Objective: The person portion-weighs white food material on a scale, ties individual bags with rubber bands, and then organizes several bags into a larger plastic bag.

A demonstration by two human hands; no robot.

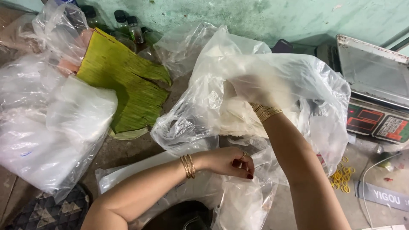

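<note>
I am reaching my right hand (pixel 260 87) into the clear plastic bag (pixel 272 72), fingers hidden; my left hand (pixel 230 162) is pinching its lower edge, directly below.

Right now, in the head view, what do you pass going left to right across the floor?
Bulging plastic bag → banana leaf → left hand → right hand inside the big clear bag → yellow rubber bands → scale.
</note>
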